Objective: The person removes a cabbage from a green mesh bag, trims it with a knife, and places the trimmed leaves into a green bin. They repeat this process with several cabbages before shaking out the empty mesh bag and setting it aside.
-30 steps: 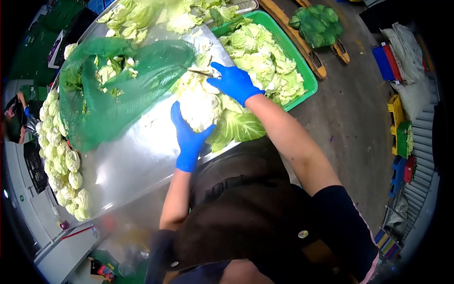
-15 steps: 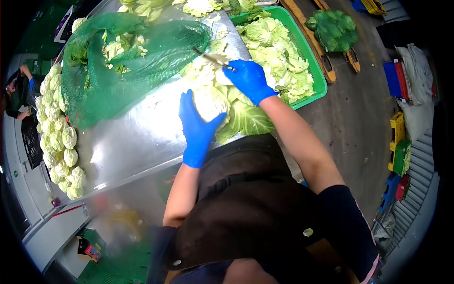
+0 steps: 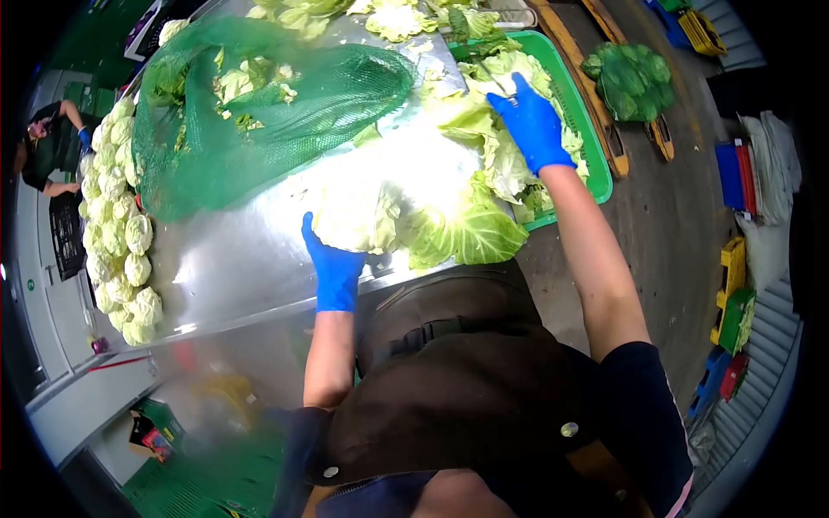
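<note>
Just left of the frame's centre, the left hand, grip spread apart, touches the lower edge of a cabbage on the table, while at upper right the right hand, its grip unclear, overlaps leaves in a crate.

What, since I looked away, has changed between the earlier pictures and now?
The right hand has moved from beside the cabbage head rightward to the leaves at the green crate. The left hand stays at the cabbage head; the green netting still lies on the table.
</note>
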A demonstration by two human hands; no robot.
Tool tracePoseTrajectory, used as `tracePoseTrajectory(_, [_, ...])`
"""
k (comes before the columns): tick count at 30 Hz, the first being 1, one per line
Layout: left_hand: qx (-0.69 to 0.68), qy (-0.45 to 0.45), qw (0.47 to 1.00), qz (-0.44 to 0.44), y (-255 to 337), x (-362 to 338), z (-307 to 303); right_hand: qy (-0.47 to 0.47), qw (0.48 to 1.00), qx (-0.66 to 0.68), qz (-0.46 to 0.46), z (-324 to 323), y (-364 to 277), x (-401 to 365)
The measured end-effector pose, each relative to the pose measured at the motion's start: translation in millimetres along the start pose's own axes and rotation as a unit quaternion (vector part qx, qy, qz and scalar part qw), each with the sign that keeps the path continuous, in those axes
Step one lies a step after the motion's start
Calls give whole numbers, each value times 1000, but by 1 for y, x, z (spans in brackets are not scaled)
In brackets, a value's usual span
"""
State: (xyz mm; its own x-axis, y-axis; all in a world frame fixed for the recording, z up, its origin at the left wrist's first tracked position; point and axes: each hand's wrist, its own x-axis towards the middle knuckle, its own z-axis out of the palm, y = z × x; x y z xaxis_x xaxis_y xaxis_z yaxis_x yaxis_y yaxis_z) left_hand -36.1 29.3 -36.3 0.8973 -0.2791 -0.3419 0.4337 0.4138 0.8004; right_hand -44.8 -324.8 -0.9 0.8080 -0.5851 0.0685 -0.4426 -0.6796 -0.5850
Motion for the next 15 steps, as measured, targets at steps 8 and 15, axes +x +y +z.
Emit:
tracePoseTrajectory(8, [-322,43,916,-236,10,2,38,-265,896,331,-129,36,-91,-106])
tracePoseTrajectory(15, [166,61,972,-155,10,-21,18,-292,868,400,-36,80,-52,-69])
